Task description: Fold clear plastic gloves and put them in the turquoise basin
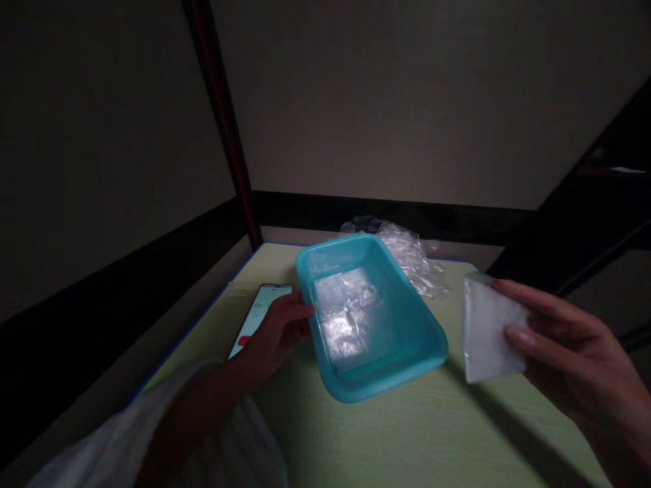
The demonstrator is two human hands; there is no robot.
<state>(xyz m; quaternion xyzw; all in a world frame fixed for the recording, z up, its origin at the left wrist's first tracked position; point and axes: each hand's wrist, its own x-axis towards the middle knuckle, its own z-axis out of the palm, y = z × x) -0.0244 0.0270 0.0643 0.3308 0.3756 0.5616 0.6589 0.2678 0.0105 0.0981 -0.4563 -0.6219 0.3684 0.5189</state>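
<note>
My left hand (pixel 285 325) grips the left rim of a blue plastic basin (pixel 411 332), thumb over the edge. The basin looks tilted. Flat white packets (pixel 343 298) in shiny clear plastic lie along its left side. To the right of the basin, my right hand (pixel 564 346) pinches a similar square white packet (pixel 491 329) between thumb and fingers. That packet is held up, apart from the basin. Its contents cannot be made out.
A phone (pixel 262 308) with a timer on its screen lies at the left, partly behind my left arm. Crumpled clear plastic bags (pixel 407 251) are heaped behind the basin. The pale table (pixel 407 434) has a blue edge, with a wall behind.
</note>
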